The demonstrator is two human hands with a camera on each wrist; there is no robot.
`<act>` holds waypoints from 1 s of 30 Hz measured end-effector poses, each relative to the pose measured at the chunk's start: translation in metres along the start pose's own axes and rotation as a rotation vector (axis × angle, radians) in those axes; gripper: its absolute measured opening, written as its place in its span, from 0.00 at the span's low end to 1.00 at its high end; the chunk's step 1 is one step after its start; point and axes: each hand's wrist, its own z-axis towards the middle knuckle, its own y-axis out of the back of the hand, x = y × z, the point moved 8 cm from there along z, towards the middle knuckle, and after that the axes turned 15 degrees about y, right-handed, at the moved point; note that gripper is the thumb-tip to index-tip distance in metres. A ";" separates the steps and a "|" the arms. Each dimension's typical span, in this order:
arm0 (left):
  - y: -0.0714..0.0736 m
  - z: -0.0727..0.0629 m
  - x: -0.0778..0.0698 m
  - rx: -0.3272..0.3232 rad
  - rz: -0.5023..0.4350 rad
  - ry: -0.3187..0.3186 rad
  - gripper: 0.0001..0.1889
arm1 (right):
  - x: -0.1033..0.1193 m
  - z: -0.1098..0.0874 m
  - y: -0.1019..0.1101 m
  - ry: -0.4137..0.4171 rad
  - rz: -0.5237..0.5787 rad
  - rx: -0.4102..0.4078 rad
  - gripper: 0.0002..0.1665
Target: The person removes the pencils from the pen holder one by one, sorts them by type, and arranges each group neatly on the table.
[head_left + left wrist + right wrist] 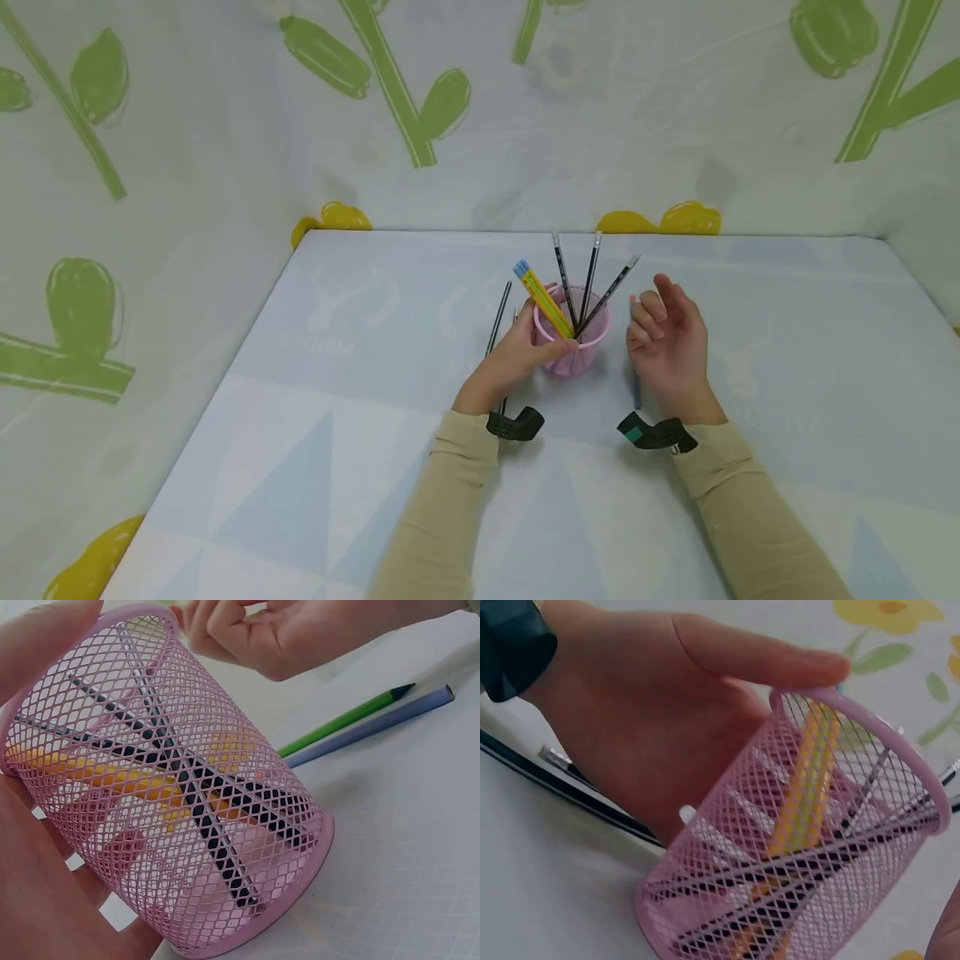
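Note:
My left hand (pixel 508 360) grips a pink mesh pencil cup (pixel 572 362) by its side, with the thumb across the front near the rim. Yellow pencils (pixel 547 304) with blue ends lean to the left inside it, and three black pencils (pixel 591 275) fan out to the right. Through the mesh in the left wrist view, their lower ends cross near the cup's base. To the right of the cup, my right hand (pixel 675 354) is raised with loosely bent fingers and holds nothing.
Dark pencils (pixel 498 321) lie on the table beside and partly beneath the left forearm. By the right hand lie a green pencil (pixel 337 722) and a blue one (pixel 375 725). A patterned cloth wall (pixel 525 150) rises behind the table (pixel 360 467).

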 end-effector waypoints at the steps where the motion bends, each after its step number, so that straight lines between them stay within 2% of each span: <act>1: 0.000 0.000 0.001 -0.003 -0.001 0.010 0.41 | -0.005 -0.001 0.000 -0.020 0.039 0.003 0.17; 3: 0.000 0.001 0.004 -0.002 -0.006 0.028 0.41 | -0.013 -0.004 -0.001 -0.048 0.053 0.015 0.17; 7: 0.002 0.008 0.013 -0.008 -0.009 0.040 0.42 | -0.020 -0.005 0.002 -0.032 -0.093 0.027 0.14; 10: 0.006 0.014 0.020 -0.031 0.012 0.028 0.42 | -0.019 -0.003 0.003 0.023 -0.268 0.018 0.12; 14: 0.005 0.006 0.012 -0.043 0.038 0.018 0.44 | -0.017 -0.002 0.005 0.113 -0.533 -0.004 0.10; 18: 0.004 -0.002 0.003 -0.053 0.043 0.024 0.45 | -0.020 -0.004 0.004 0.161 -0.819 0.016 0.07; 21: 0.004 -0.001 0.001 -0.059 0.035 0.017 0.44 | -0.026 -0.006 0.002 0.132 -0.992 0.058 0.08; 25: 0.004 -0.001 0.000 -0.062 0.037 0.001 0.44 | -0.037 -0.010 0.005 0.023 -1.172 0.112 0.13; 27: 0.004 -0.001 0.001 -0.065 0.051 0.005 0.43 | -0.040 -0.012 0.007 -0.021 -1.246 0.140 0.17; 30: 0.003 -0.001 -0.001 -0.062 0.069 -0.006 0.42 | -0.042 -0.013 0.008 -0.035 -1.309 0.167 0.21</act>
